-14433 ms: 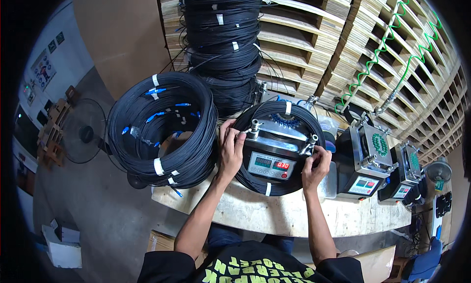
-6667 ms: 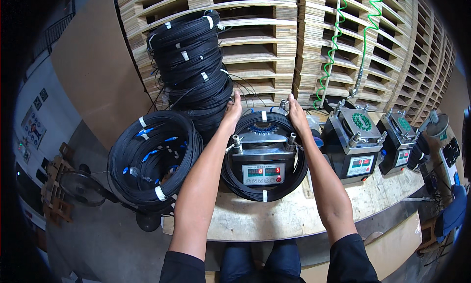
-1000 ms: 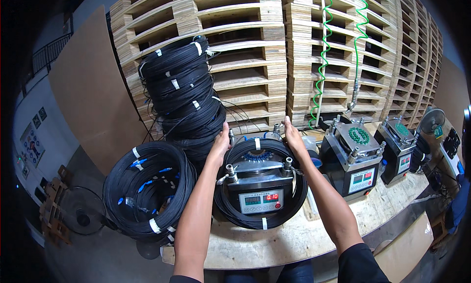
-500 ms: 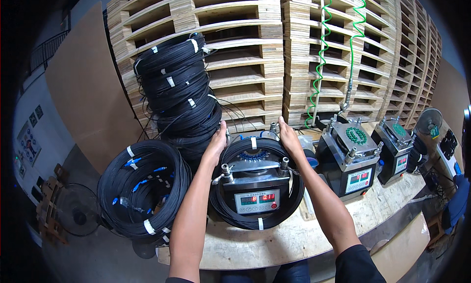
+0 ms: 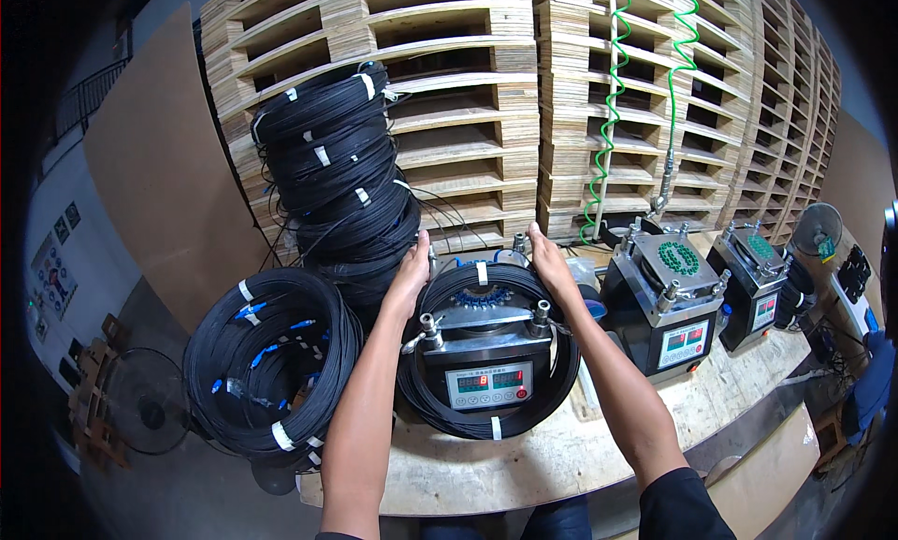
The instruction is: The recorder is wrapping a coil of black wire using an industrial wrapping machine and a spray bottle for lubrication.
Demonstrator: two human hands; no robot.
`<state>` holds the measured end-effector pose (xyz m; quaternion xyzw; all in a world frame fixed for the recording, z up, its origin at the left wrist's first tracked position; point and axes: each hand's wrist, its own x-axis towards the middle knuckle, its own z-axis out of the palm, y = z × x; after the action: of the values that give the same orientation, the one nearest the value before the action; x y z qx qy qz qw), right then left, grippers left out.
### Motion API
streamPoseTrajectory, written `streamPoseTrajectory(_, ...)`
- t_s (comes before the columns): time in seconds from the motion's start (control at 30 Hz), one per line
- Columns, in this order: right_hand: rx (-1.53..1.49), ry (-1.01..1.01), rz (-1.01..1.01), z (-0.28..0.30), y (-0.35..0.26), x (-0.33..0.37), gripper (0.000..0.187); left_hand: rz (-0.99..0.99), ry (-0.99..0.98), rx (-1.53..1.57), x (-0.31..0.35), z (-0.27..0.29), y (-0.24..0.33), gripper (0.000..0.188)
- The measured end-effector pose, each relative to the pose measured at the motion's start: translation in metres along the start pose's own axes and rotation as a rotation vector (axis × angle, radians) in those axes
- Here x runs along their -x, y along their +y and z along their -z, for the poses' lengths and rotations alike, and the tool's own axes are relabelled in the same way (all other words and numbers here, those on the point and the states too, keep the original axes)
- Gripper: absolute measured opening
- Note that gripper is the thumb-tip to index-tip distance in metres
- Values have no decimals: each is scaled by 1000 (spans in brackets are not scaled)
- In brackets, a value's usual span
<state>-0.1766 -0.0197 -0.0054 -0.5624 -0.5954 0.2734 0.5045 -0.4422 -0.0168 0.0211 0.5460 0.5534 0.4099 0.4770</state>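
A polishing machine (image 5: 477, 343) with a metal top, corner posts and a lit red display stands in front of me. Around it hangs a coil of black cable (image 5: 498, 428) with white ties. Blue connectors (image 5: 482, 299) form a ring in the machine's top. My left hand (image 5: 409, 276) rests at the far left side of the machine, by a post, fingers stretched out. At the far right side, my right hand (image 5: 550, 264) is likewise straight-fingered, next to the other rear post. Neither hand visibly grasps anything; the fingers' far sides are hidden.
To the left are a coil stack (image 5: 271, 353) with blue connectors inside and a taller stack of black coils (image 5: 327, 166). Two similar machines (image 5: 678, 297) stand rightward on the wooden table (image 5: 561, 456). Wooden pallets (image 5: 449, 109) rise behind; green coiled hoses (image 5: 613, 100) hang there.
The reading on the front machine's display has changed. Both hands keep their places at the machine's sides, and the whole view has shifted very slightly.
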Motion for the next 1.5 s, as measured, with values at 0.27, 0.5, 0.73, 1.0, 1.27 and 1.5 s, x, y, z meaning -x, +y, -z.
streamPoseTrajectory(0.27, 107, 29, 25, -9, -5, -1, 69, -12, 14, 7, -1, 4, -4, 97)
streamPoseTrajectory(0.5, -2, 5, 62, -10, 8, -7, 67, -45, 41, -11, -4, 1, -6, 84)
streamPoseTrajectory(0.73, 68, 24, 49, -7, -4, 2, 65, -115, 34, -37, -5, 3, -8, 81)
streamPoseTrajectory(1.0, 103, 62, 3, -7, -1, -1, 69, -56, -9, -234, 2, -5, 4, 96)
streamPoseTrajectory(1.27, -8, 23, 52, -12, 2, -3, 67, -174, 31, -224, -12, 9, -14, 92)
streamPoseTrajectory(1.5, 48, 47, 18, -5, 4, -3, 69, -31, 51, 29, 18, 0, 9, 93)
